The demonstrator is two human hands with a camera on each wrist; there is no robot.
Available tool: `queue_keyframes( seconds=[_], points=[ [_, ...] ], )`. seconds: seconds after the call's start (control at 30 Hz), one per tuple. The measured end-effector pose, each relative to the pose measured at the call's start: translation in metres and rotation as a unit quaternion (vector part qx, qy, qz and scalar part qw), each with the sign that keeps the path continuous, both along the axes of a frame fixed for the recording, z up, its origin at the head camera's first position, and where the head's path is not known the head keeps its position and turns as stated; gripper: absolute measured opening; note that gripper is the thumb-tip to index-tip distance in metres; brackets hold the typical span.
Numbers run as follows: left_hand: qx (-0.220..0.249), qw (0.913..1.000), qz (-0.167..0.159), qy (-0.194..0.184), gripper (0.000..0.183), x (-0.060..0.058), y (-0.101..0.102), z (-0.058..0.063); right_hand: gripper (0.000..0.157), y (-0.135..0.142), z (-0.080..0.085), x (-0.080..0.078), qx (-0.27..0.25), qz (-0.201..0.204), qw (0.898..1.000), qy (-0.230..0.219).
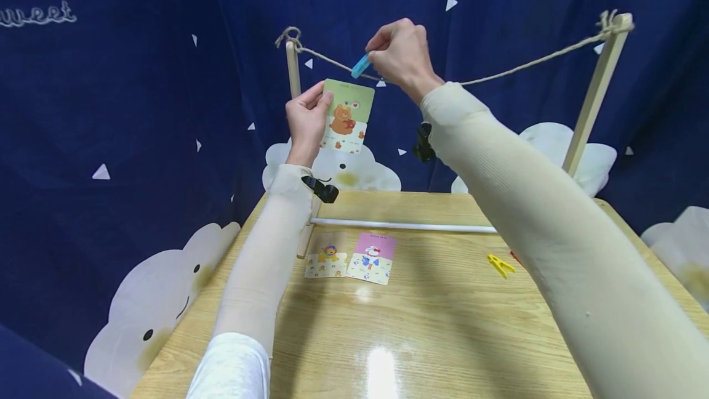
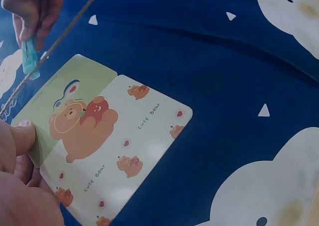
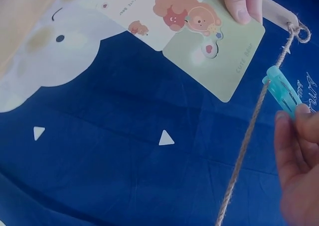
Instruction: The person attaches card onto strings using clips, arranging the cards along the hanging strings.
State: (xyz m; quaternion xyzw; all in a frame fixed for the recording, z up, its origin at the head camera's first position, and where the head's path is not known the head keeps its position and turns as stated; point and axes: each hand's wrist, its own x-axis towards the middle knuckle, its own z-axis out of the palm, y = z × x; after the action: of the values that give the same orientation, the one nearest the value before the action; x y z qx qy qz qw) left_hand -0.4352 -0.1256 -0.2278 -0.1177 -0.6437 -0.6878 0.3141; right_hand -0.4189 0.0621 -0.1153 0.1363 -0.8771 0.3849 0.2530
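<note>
Between thumb and fingers my left hand (image 1: 308,119) pinches one side edge of a green and white bear card (image 1: 346,117), held upright in the air. Above it and to the right, my right hand (image 1: 403,53) pinches a light blue clothespin (image 1: 361,66) by one end. In the right wrist view the free end of the clothespin (image 3: 282,89) overlaps the twine (image 3: 249,131); whether it grips the twine I cannot tell. The card's top edge lies just below the clothespin, apart from it.
The twine hangs between two wooden posts (image 1: 598,94). On the table (image 1: 354,325) lie a lion card (image 1: 327,257), a pink-topped card (image 1: 372,257), a yellow clothespin (image 1: 501,265) and a red piece partly behind my right arm. A white rod (image 1: 404,225) runs along the back.
</note>
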Motion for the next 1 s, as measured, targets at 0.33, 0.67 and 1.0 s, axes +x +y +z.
queue_keyframes(
  seconds=[0.33,0.67,1.0],
  points=[
    [0.000,1.0000,0.001,0.006,0.031,-0.0003,-0.0020,-0.0001,0.023,-0.0034,-0.0035,-0.0011,0.023,0.008,1.000,0.000],
    [-0.003,0.9999,-0.002,0.011,0.030,0.0006,-0.0015,0.0035,0.024,-0.0061,-0.0051,-0.0016,0.033,0.024,0.999,-0.006],
    [-0.005,0.9999,-0.006,0.013,0.031,0.0029,-0.0003,0.0059,0.028,-0.0075,-0.0057,-0.0016,0.037,0.034,0.999,-0.023]
  ],
)
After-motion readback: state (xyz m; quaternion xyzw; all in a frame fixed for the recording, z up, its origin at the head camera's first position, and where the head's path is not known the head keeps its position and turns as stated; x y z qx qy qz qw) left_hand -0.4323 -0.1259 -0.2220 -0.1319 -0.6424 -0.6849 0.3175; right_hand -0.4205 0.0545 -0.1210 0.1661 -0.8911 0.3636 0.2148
